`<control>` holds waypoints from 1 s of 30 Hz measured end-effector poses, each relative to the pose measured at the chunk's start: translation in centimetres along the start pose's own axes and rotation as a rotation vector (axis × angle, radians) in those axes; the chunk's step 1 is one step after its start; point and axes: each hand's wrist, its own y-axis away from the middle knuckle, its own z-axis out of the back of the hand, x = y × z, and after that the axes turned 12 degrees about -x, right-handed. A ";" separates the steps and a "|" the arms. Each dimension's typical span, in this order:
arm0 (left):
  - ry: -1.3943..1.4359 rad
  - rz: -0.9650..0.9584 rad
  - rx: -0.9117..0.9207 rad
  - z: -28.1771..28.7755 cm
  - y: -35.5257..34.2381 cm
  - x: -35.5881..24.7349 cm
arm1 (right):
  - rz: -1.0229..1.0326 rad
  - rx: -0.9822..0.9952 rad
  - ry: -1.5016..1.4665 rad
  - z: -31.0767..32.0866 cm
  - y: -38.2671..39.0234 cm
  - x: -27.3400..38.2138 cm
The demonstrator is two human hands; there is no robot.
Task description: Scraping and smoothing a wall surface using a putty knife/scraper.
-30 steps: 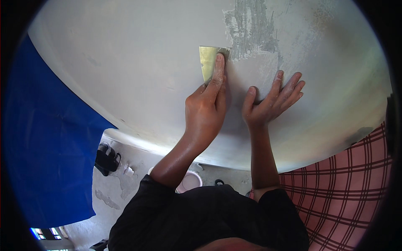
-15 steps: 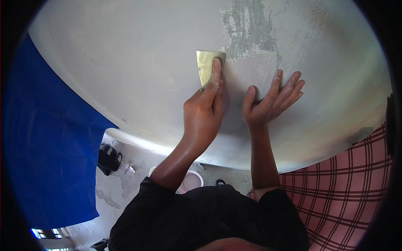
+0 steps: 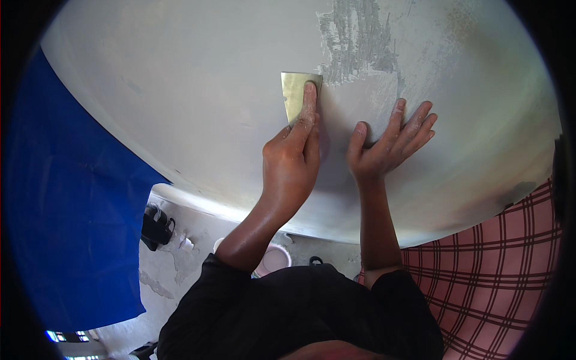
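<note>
My left hand [image 3: 293, 150] grips a scraper with a pale yellowish, flared blade [image 3: 294, 86]. The index finger lies stretched along the blade, and the handle is hidden inside the palm. The blade's wide edge points up the pale grey wall [image 3: 210, 78], at the lower left of a rough, darker grey patch [image 3: 357, 45]. My right hand [image 3: 387, 144] rests against the wall below and right of that patch, fingers spread and holding nothing. White dust or paste marks the fingers of both hands.
A blue sheet [image 3: 78, 204] hangs at the left, and a pink cloth with dark checks [image 3: 480, 282] at the right. On the concrete floor below stand a pinkish basin [image 3: 276, 259], a black bag [image 3: 157, 228] and a small white cup [image 3: 188, 245].
Almost nothing differs. Both hands and the scraper keep their places on the wall, while the blue sheet's edge appears shifted very slightly to the right.
</note>
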 end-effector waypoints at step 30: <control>-0.023 -0.018 0.048 -0.6 -0.6 -0.2 | -0.009 -0.002 0.002 -0.7 0.5 -0.2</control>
